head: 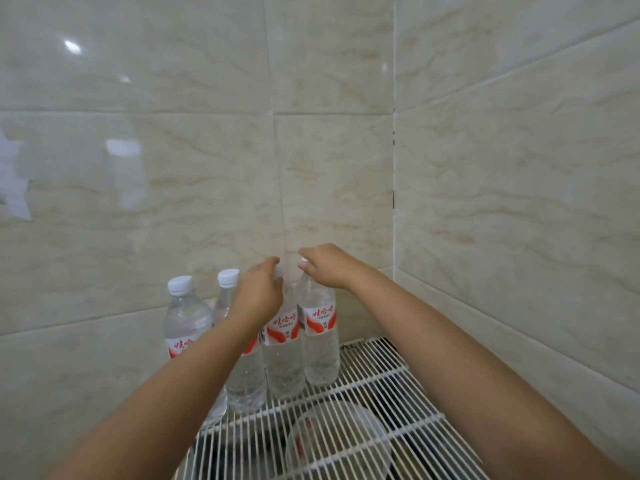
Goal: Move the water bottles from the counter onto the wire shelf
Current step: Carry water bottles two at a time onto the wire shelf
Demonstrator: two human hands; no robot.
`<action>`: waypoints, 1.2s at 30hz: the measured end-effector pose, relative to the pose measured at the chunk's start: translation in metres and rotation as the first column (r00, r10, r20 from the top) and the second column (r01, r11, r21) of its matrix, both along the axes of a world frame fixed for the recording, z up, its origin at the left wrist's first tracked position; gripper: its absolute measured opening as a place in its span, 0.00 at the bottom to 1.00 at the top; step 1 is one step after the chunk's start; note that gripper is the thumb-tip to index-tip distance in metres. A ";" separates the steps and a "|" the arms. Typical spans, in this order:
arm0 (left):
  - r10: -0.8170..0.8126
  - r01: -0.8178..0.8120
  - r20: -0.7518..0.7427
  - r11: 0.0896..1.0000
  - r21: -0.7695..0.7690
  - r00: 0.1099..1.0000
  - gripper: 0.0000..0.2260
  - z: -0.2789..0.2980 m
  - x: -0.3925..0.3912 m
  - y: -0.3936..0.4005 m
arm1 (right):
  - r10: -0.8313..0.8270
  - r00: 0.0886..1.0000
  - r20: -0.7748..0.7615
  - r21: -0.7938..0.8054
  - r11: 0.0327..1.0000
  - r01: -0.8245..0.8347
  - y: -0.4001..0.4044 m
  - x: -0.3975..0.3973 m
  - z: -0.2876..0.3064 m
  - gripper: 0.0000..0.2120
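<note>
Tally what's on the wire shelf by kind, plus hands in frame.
Water bottles standing on the wire shelf: 4 — far left, second, third under the left hand, fourth under the right hand
Hands: 2 — left hand, right hand
Total: 6

A white wire shelf (381, 386) sits in the tiled corner, and four clear water bottles with red-and-white labels stand upright on it in a row along its back-left edge: the rightmost bottle (320, 344), a second (282, 358), a third (246, 379), and the leftmost bottle (185, 320).
</note>
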State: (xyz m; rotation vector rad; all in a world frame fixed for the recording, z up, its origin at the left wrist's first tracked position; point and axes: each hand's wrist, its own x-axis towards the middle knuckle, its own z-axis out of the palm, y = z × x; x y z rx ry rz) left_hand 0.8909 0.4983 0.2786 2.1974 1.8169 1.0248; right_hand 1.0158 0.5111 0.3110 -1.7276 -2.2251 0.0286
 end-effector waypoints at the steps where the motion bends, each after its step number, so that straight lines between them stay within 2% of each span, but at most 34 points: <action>1: 0.002 -0.002 -0.031 1.000 0.001 1.000 0.20 -0.001 0.000 -0.001 | 0.003 1.000 -0.003 -0.007 1.000 -0.004 -0.001 0.000 -0.002 0.19; 4: 0.008 -0.003 -0.113 0.999 0.044 0.994 0.21 -0.001 -0.003 -0.007 | 0.011 0.999 0.032 -0.012 1.000 -0.010 -0.007 0.001 -0.009 0.23; 7: 0.032 -0.012 -0.231 0.996 0.088 0.972 0.19 0.001 -0.009 -0.017 | -0.042 0.991 0.124 0.070 0.997 0.034 -0.016 -0.003 -0.012 0.24; 12: 0.191 -0.143 -0.505 0.981 0.131 0.842 0.18 0.012 -0.032 -0.049 | -0.019 0.994 0.109 0.294 0.956 -0.014 -0.041 -0.027 -0.008 0.21; 15: 0.336 -0.293 -0.537 0.941 0.166 0.774 0.18 0.008 -0.067 -0.079 | 0.065 0.994 0.088 0.364 0.927 -0.093 -0.056 -0.058 -0.009 0.20; 19: 0.485 -0.490 -0.493 0.862 0.130 0.722 0.19 -0.010 -0.123 -0.134 | 0.268 0.961 0.068 0.439 0.857 -0.270 -0.080 -0.122 -0.024 0.18; 23: 0.599 -0.672 -0.529 0.737 0.069 0.602 0.19 -0.033 -0.194 -0.210 | 0.500 0.864 0.056 0.393 0.785 -0.479 -0.130 -0.212 -0.047 0.19; 28: 0.714 -0.830 -0.536 0.556 0.044 0.450 0.18 -0.063 -0.284 -0.316 | 0.693 0.713 0.105 0.316 0.657 -0.685 -0.211 -0.328 -0.075 0.20; 32: 0.806 -0.896 -0.462 0.442 0.052 0.371 0.17 -0.087 -0.348 -0.393 | 0.819 0.574 0.016 0.377 0.527 -0.762 -0.275 -0.414 -0.107 0.19; 36: 0.838 -0.936 -0.451 0.351 0.014 0.308 0.19 -0.113 -0.415 -0.458 | 0.871 0.491 -0.014 0.288 0.474 -0.832 -0.337 -0.499 -0.143 0.19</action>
